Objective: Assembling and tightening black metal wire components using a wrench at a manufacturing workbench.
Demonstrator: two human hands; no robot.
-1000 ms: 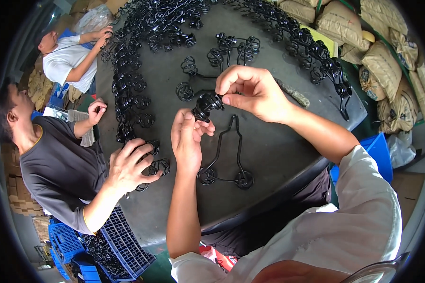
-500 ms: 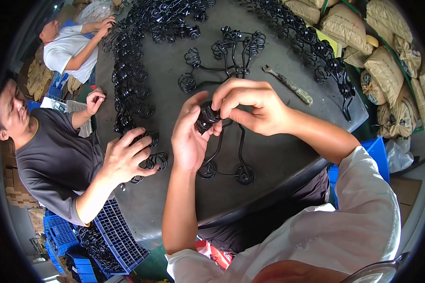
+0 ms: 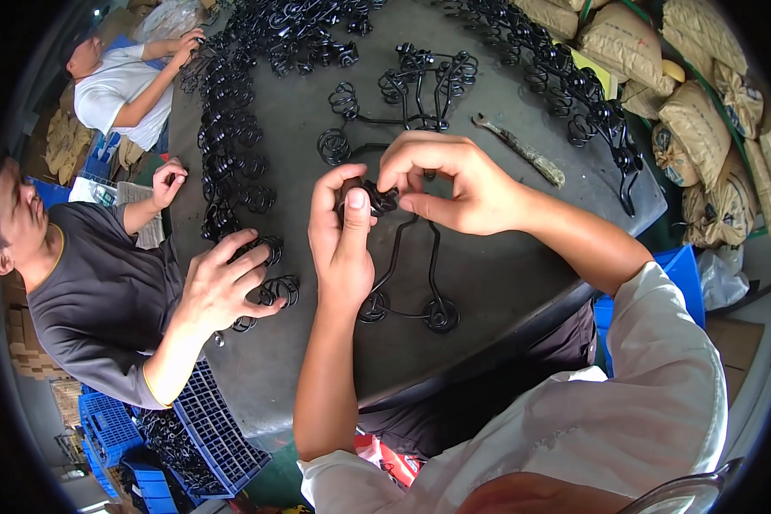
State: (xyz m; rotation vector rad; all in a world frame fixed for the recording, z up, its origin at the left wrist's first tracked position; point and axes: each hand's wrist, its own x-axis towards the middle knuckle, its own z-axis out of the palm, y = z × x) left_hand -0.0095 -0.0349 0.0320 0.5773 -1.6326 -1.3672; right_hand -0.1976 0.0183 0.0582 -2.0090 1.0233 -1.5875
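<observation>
Over the near part of the table, my left hand [image 3: 343, 236] grips a small dark black part [image 3: 383, 202] between thumb and fingers; its exact kind is partly hidden. My right hand [image 3: 456, 184] meets it from the other side, with thumb and bent fingers closed at the part. Beneath my hands lies a bent black wire piece [image 3: 434, 267] with coiled ends toward me. Beyond them, more black coil-ended wire pieces [image 3: 420, 90] stand joined in a cluster. An open-ended wrench [image 3: 522, 152] with a wrapped handle lies to their right.
Rows of black coiled wire parts [image 3: 230, 141] line the table's left side, with another row [image 3: 587, 94] along the right. At left, a co-worker's hand [image 3: 223, 278] rests on coils. Paper sacks [image 3: 694, 128] are stacked at right; a blue crate [image 3: 218, 428] sits lower left.
My left fingers and thumb have folded further around the black part, which has turned and risen slightly. My right hand has moved a little to the left with it.
</observation>
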